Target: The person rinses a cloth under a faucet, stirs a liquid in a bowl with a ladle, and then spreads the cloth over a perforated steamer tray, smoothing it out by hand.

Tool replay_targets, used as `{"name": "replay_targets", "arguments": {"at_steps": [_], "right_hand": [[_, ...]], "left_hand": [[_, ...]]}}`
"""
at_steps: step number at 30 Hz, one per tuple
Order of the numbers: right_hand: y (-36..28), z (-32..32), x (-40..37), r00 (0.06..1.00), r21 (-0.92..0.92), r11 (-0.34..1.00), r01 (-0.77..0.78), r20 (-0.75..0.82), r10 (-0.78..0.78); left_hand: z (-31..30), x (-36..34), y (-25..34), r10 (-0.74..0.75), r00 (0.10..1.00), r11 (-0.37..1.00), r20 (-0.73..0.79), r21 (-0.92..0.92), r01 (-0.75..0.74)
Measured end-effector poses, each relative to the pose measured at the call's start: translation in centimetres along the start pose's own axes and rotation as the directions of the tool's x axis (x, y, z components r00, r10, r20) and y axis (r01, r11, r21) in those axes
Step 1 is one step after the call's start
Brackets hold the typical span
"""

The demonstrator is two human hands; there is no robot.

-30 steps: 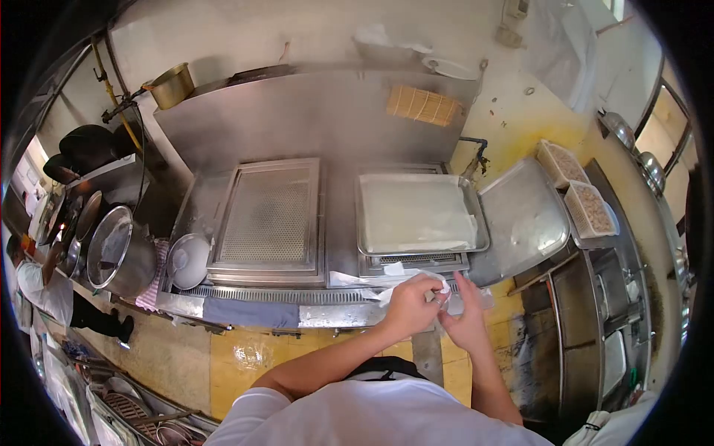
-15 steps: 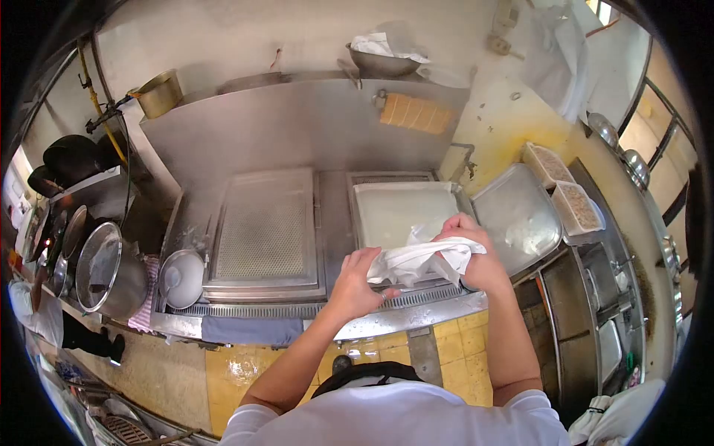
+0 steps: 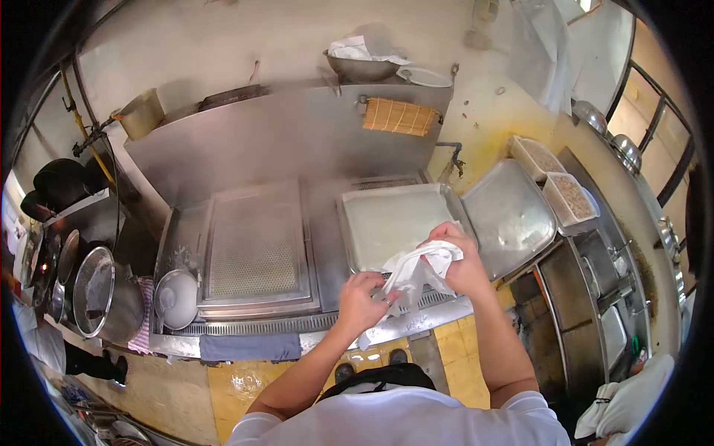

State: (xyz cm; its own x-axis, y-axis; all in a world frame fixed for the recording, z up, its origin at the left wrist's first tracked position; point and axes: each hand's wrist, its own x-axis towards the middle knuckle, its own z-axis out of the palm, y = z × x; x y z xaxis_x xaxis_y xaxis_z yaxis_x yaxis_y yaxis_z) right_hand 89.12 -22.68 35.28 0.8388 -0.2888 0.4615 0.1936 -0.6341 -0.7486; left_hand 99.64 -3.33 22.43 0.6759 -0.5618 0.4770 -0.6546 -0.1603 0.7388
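A crumpled white cloth (image 3: 428, 264), partly see-through where it hangs, is bunched between my hands above the front edge of the steamer counter. My right hand (image 3: 457, 260) grips its upper bunch, with the fingers wrapped into the folds. My left hand (image 3: 362, 301) pinches its lower left end, fingers closed near the thumb. Just beyond my hands lies a metal tray (image 3: 344, 234) with a smooth, pale white sheet (image 3: 394, 223) inside it. The tray's near right part is hidden behind my right hand and the cloth.
A perforated steamer plate (image 3: 256, 256) is to the left, beside a white bowl (image 3: 177, 299). On the right lies a bare metal tray (image 3: 512, 212), near two tubs of crumbly food (image 3: 571, 199). A grey towel (image 3: 249, 346) hangs in front. Another person (image 3: 41, 338) stands far left.
My hands have shifted down slightly with the cloth, and the left hand is lower. The cloth is less stretched sideways and hangs lower. The view has moved, showing more of the pale sheet.
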Motion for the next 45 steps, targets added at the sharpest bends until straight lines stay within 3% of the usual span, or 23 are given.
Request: {"name": "replay_targets", "arguments": {"at_steps": [1, 4, 7, 11, 14, 15, 17, 18, 19, 22, 23, 25, 26, 28, 29, 32, 33, 34, 37, 40, 41, 43, 45], "right_hand": [[0.6, -0.1, 0.2, 0.999, 0.002, 0.999, 0.034, 0.007, -0.034], [3.4, -1.3, 1.0, 0.999, 0.003, 1.0, 0.027, 0.03, -0.027], [5.5, -2.2, 1.8, 0.984, 0.152, 0.974, -0.171, -0.023, 0.176], [10.4, -3.5, 2.3, 0.994, 0.161, 0.985, -0.065, -0.08, 0.079], [13.6, -3.3, 1.3, 0.995, 0.077, 0.997, 0.015, -0.098, -0.008], [16.0, -2.9, 0.4, 0.998, 0.107, 0.992, 0.062, -0.011, -0.061], [18.5, -3.0, -1.0, 0.951, -0.022, 0.97, 0.243, 0.201, -0.234], [18.6, -3.0, -1.4, 0.884, -0.16, 0.906, 0.392, 0.34, -0.322], [18.2, -3.4, -2.0, 0.846, -0.228, 0.898, 0.375, 0.479, -0.232], [19.7, -4.5, -3.0, 0.783, -0.224, 0.92, 0.322, 0.609, -0.126], [20.8, -4.9, -2.9, 0.774, -0.142, 0.95, 0.277, 0.62, -0.133], [20.7, -5.7, -2.0, 0.791, -0.076, 0.969, 0.236, 0.594, -0.146], [20.6, -6.0, -1.5, 0.802, -0.045, 0.976, 0.214, 0.578, -0.15], [20.1, -5.8, -0.5, 0.795, -0.101, 0.948, 0.301, 0.576, -0.191], [20.2, -5.9, -0.3, 0.791, -0.131, 0.931, 0.341, 0.576, -0.209], [22.3, -6.3, -0.7, 0.893, 0.104, 0.989, 0.103, 0.429, -0.138], [22.1, -6.4, -0.2, 0.96, 0.101, 0.989, 0.106, 0.249, -0.128], [21.9, -7.0, 0.2, 0.982, 0.147, 0.988, -0.036, 0.188, 0.008], [20.8, -8.7, 2.1, 0.916, 0.384, 0.836, -0.391, 0.077, 0.393], [21.5, -9.5, 3.3, 0.795, 0.762, 0.271, -0.588, 0.481, 0.37], [20.9, -9.5, 2.8, 0.822, 0.83, 0.18, -0.528, 0.446, 0.354], [18.8, -9.3, 3.5, 0.838, 0.853, 0.222, -0.473, 0.358, 0.411], [17.4, -8.8, 4.6, 0.848, 0.9, 0.216, -0.379, 0.244, 0.471]], "left_hand": [[0.7, 0.1, -0.3, 0.003, 1.0, 1.0, -0.019, 0.015, -0.002], [2.2, 1.0, -0.3, -0.35, 0.935, 0.933, 0.05, -0.069, 0.353], [2.8, 3.3, 0.1, -0.453, 0.891, 0.891, 0.025, -0.035, 0.454], [6.2, 6.0, -1.9, -0.553, 0.83, 0.808, 0.067, -0.198, 0.555], [5.9, 9.6, 0.6, -0.735, 0.62, 0.377, 0.274, -0.595, 0.71], [6.0, 10.5, 0.6, -0.743, 0.611, 0.336, 0.272, -0.639, 0.692], [6.2, 11.6, 0.5, -0.758, 0.59, 0.243, 0.278, -0.719, 0.651], [6.7, 12.0, 0.3, -0.763, 0.608, 0.307, 0.218, -0.705, 0.639], [7.4, 12.1, -0.2, -0.766, 0.622, 0.368, 0.16, -0.685, 0.629], [9.2, 12.7, 0.4, -0.744, 0.665, 0.497, 0.068, -0.61, 0.617], [9.9, 12.7, 1.1, -0.734, 0.677, 0.529, 0.052, -0.582, 0.618], [11.2, 13.1, 2.4, -0.736, 0.677, 0.559, 0.035, -0.532, 0.635], [12.1, 13.1, 3.1, -0.68, 0.733, 0.669, -0.018, -0.424, 0.611], [13.3, 13.2, 5.2, -0.539, 0.838, 0.836, -0.085, -0.178, 0.519], [13.4, 13.7, 6.3, -0.556, 0.824, 0.829, -0.111, -0.137, 0.541], [13.7, 14.1, 4.8, -0.459, 0.866, 0.888, -0.199, -0.074, 0.453], [13.3, 14.6, 5.1, -0.445, 0.874, 0.892, -0.196, -0.187, 0.412], [13.0, 15.2, 5.5, -0.472, 0.868, 0.859, -0.156, -0.301, 0.413], [11.6, 17.1, 7.0, -0.496, 0.868, 0.654, 0.038, -0.641, 0.402], [11.0, 19.1, 8.6, -0.42, 0.882, 0.295, 0.213, -0.887, 0.355], [11.2, 19.5, 8.0, -0.397, 0.892, 0.302, 0.215, -0.887, 0.348], [11.8, 20.2, 6.3, -0.356, 0.908, 0.311, 0.223, -0.888, 0.34], [12.1, 20.7, 5.5, -0.414, 0.902, 0.532, 0.123, -0.771, 0.35]]}}
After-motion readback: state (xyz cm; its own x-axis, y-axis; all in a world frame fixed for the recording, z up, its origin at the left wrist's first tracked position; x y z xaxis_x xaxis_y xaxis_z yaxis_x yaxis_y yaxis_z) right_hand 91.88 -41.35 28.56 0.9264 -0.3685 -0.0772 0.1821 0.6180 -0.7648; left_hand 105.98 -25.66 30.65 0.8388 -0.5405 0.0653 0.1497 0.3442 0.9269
